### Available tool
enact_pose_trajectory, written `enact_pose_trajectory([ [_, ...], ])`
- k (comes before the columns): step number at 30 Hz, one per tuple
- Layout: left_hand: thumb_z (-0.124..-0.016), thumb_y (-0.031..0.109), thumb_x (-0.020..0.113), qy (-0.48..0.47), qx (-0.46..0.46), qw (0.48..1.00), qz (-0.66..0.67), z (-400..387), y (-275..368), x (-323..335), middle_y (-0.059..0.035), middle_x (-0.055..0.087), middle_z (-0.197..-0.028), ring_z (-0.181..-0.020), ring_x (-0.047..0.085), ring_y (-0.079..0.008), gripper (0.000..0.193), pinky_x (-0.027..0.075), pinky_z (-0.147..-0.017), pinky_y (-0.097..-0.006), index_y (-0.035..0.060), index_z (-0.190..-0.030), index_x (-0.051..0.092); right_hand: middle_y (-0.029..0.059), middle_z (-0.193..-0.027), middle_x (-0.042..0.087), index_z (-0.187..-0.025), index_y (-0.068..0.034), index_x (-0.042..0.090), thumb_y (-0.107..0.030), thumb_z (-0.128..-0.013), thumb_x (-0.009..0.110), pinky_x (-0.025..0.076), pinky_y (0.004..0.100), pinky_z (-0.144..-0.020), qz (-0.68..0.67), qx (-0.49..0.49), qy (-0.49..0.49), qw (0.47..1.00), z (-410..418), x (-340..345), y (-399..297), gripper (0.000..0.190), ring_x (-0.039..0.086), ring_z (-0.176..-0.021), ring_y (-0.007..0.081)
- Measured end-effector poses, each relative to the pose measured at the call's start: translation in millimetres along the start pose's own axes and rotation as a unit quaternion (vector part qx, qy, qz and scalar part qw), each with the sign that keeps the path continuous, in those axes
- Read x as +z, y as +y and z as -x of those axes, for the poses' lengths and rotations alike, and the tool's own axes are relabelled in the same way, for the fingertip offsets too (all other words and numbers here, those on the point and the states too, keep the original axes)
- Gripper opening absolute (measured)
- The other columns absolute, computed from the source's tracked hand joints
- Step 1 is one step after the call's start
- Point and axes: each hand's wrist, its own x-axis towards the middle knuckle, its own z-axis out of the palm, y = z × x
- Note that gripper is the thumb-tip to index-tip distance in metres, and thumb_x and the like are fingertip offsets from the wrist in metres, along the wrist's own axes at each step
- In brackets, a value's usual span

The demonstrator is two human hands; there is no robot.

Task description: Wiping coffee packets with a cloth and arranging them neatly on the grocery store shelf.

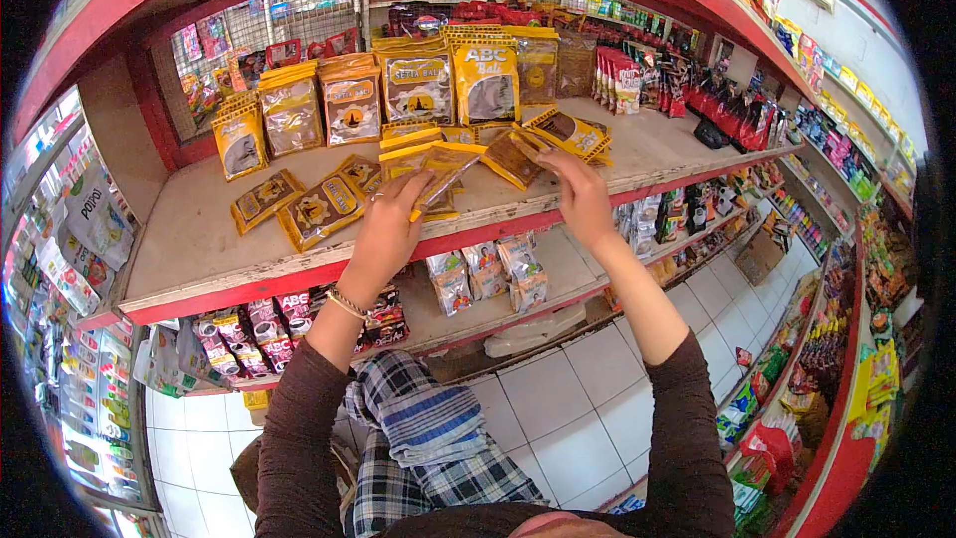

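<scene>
My left hand (399, 209) is at the front middle of a red-edged wooden shelf (202, 254), its fingers on a yellow-edged clear packet (452, 164). My right hand (571, 183) touches a brown-and-yellow coffee packet (511, 158) with its fingertips; whether it grips it I cannot tell. Beside that hand lies a yellow ABC packet (569, 133). Several brown Setia Bali packets (323, 208) lie flat left of my left hand. Behind them stand upright rows of yellow ABC packets (487, 82), Setia Bali packets (417, 86) and orange-edged packets (351, 108).
Red sachets (618, 81) stand farther right on the shelf. The lower shelf (567, 265) holds small packets (485, 269) and dark ABC packets (295, 310). A checked cloth covers my legs above the tiled floor (590, 373). Another red-edged shelf (836, 456) stands at the right.
</scene>
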Motion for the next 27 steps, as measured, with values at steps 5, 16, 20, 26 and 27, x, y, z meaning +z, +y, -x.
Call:
enact_pose_trajectory([
  [5,-0.074,-0.004,0.059,0.009,-0.022,1.000,0.005,0,5,-3,-0.0209,0.054,-0.119,-0.108,0.052,-0.0392,0.051,0.044,-0.090,-0.0457,0.0049,-0.123,0.048,0.0139,-0.110,0.063,-0.108,-0.005,0.061,0.012,-0.077,0.051,0.044,0.0421,-0.090,-0.038,-0.025,0.008,0.999,-10,40,-21,0.036,0.059,-0.104,0.0332],
  [16,-0.074,-0.004,0.058,0.055,-0.016,0.998,-0.012,2,3,-3,-0.0229,0.055,-0.114,-0.103,0.054,-0.0420,0.048,0.045,-0.088,-0.0458,0.0038,-0.121,0.048,0.0091,-0.132,0.049,-0.125,-0.011,0.052,-0.005,-0.070,0.067,0.037,0.0457,-0.100,0.183,0.058,-0.091,0.977,-20,46,-14,0.058,0.045,-0.121,0.0343],
  [20,-0.075,-0.003,0.059,0.039,-0.022,0.999,-0.024,2,4,-2,-0.0222,0.054,-0.116,-0.102,0.054,-0.0419,0.048,0.045,-0.088,-0.0460,0.0037,-0.121,0.048,0.0104,-0.130,0.050,-0.120,-0.008,0.056,0.003,-0.067,0.060,0.041,0.0415,-0.099,0.113,0.035,-0.135,0.984,-19,31,28,0.054,0.047,-0.119,0.0335],
  [26,-0.074,-0.003,0.059,0.035,-0.030,0.999,-0.023,2,1,4,-0.0210,0.054,-0.116,-0.104,0.053,-0.0408,0.049,0.045,-0.088,-0.0459,0.0040,-0.121,0.048,0.0130,-0.122,0.058,-0.119,-0.003,0.057,0.012,-0.071,0.055,0.040,0.0324,-0.097,-0.110,0.074,-0.012,0.991,-24,-14,40,0.051,0.052,-0.118,0.0238],
  [27,-0.074,-0.003,0.059,0.037,-0.023,0.999,-0.032,2,1,4,-0.0207,0.054,-0.116,-0.105,0.053,-0.0404,0.050,0.045,-0.089,-0.0456,0.0041,-0.122,0.048,0.0130,-0.122,0.058,-0.119,-0.003,0.057,0.012,-0.071,0.055,0.040,0.0324,-0.097,-0.110,0.074,-0.013,0.991,-29,-23,40,0.051,0.052,-0.118,0.0238],
])
